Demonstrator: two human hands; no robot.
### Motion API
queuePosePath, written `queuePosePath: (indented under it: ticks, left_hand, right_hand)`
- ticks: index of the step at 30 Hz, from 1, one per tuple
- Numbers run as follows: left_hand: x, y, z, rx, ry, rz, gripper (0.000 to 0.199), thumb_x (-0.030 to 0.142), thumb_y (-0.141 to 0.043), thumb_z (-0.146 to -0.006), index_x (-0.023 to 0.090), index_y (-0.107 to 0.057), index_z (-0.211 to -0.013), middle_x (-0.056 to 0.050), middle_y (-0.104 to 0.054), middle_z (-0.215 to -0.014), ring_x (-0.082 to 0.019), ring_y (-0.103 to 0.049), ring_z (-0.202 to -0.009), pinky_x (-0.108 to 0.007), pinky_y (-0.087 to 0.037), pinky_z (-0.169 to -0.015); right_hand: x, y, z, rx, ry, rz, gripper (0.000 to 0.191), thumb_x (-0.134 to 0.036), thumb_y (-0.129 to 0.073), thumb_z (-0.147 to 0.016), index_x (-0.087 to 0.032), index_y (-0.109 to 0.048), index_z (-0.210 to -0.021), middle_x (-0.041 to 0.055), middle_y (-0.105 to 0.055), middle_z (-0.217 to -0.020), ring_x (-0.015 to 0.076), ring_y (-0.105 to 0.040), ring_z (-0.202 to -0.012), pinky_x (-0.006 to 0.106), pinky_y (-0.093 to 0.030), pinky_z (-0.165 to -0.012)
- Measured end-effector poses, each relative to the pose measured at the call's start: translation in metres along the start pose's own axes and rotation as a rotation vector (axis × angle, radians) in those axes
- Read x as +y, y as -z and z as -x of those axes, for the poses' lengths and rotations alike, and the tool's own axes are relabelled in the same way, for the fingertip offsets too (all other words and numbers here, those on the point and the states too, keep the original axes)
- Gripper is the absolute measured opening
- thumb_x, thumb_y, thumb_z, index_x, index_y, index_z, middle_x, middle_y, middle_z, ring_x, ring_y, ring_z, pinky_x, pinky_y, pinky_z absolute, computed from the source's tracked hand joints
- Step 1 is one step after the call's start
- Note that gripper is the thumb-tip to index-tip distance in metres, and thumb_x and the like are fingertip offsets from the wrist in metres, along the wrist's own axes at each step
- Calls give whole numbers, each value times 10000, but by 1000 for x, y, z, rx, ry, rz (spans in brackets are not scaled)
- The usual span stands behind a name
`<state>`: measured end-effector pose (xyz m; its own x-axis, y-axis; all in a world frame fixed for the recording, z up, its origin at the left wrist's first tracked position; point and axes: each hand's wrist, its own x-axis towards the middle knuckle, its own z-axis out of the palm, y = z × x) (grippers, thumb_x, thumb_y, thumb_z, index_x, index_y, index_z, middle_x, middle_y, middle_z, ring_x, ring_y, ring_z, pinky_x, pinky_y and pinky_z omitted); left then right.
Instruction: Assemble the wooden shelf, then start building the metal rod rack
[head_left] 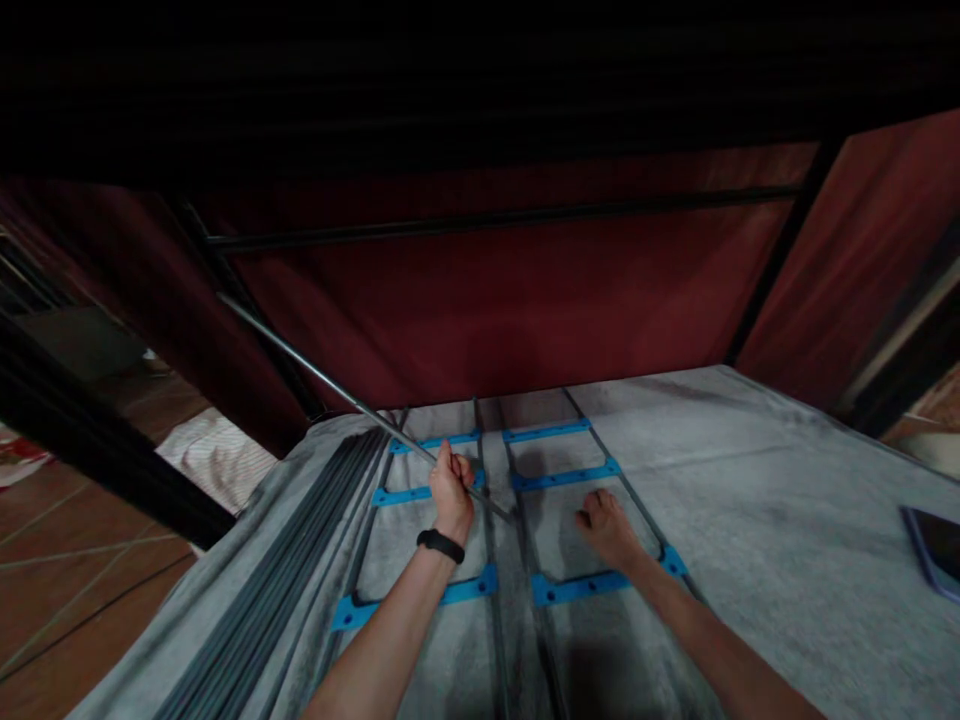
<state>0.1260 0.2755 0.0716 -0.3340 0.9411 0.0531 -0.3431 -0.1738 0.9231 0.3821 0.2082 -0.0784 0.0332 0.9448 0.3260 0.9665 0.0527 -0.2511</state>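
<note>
Bare forearms (394, 635), left grip (452, 490) closed round a slanted rod (330, 381), right grip (609, 528) half open over grey cloth (750, 500)

And there's the slim grey rod (315, 371), held aslant, running high at its far left end and sloping down over the left ladder-like frame (405, 495) to the gap beside the right ladder-like frame (564, 479)! Both frames lie flat, side by side and slightly apart, each showing 3 bright blue crosspieces (469, 590), dark-holed, spanning 2 thin dark-grey side rods (637, 505).
</note>
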Motion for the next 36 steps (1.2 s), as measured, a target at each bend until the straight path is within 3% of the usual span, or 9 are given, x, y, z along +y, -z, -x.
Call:
queuePosePath:
  ticks: [3,5,15,22,28,36]
  left_hand:
    - [-15,-25,-15,35,-39,154,586,590,-542,-852,230,-270,-478,70,-318,-412,-62,-279,-365,-225,-248,-406]
    - [-23,-37,-27,44,-80,200,575,571,-552,-854,228,-283,-479,70,-325,-412,-64,-285,-366,-226,-233,-407]
    - [-48,-76,-95,100,-255,102,435,392,-465,-880,226,-327,-502,56,-381,-436,-80,-341,-392,-236,-251,-423]
    - [-68,-98,-132,92,-259,63,338,272,-461,-800,218,-355,-483,48,-374,-451,-84,-360,-427,-233,-246,-447]
    - [-82,-109,-140,58,-234,30,363,340,-507,-776,221,-354,-469,45,-377,-458,-90,-367,-440,-229,-248,-449]
    - [-81,-113,-133,6,-239,2,400,366,-495,-786,211,-356,-444,51,-354,-442,-82,-349,-440,-219,-249,-451]
  right_hand:
    - [14,-11,-5,48,132,116,434,-367,-464,-951,-174,-595,-1317,140,-575,-1351,299,-493,-1236,477,-378,-1051]
    - [20,-18,-4,60,180,157,479,-400,-434,-970,-200,-545,-1390,113,-544,-1416,298,-435,-1315,504,-324,-1106]
    - [19,-27,-3,114,167,148,469,-402,-465,-959,-211,-582,-1371,94,-571,-1407,291,-439,-1319,493,-308,-1129]
    - [20,-27,-3,108,163,138,470,-405,-483,-950,-228,-579,-1375,85,-562,-1424,292,-439,-1320,496,-314,-1122]
    - [19,-25,-2,82,160,162,492,-438,-489,-953,-232,-558,-1395,80,-560,-1427,288,-428,-1332,485,-308,-1123]
    - [16,-22,-3,81,151,159,532,-515,-484,-945,-224,-570,-1382,93,-561,-1421,302,-437,-1313,491,-292,-1118]
